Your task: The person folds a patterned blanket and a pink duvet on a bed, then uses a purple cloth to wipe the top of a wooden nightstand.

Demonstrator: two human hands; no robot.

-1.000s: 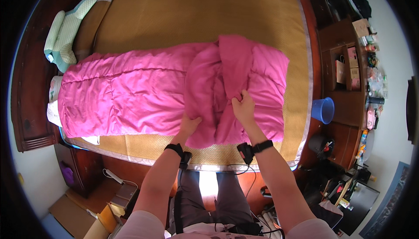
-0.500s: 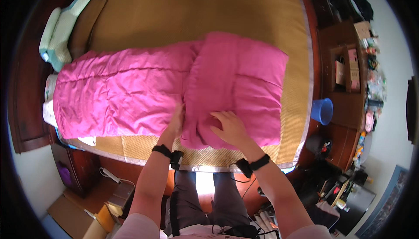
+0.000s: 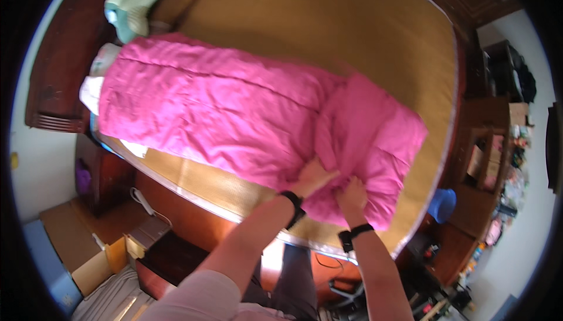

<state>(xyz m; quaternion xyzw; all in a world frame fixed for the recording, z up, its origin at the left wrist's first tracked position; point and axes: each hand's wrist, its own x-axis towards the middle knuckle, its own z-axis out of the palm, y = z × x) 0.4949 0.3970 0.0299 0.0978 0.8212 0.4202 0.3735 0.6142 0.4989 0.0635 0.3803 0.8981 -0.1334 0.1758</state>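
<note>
A: Entry — kind of place?

B: Bedroom in a home. Evidence: one wide bed (image 3: pixel 363 45) with a woven tan mat over the mattress, a pink quilt (image 3: pixel 234 110) laid across it, a pale green pillow (image 3: pixel 132 4) at the head end

A: Furniture around it?

B: Dark wooden headboard (image 3: pixel 56 74) against a white wall; dark wooden shelf unit (image 3: pixel 487 162) beside the bed, crowded with small household bits; blue bucket (image 3: pixel 443 203) just beside it

A: Floor items?

B: White power strip (image 3: pixel 142 200) and cardboard boxes (image 3: pixel 76 245) near the bed frame; dark clothing (image 3: pixel 519 77) hanging at the far wall
</note>
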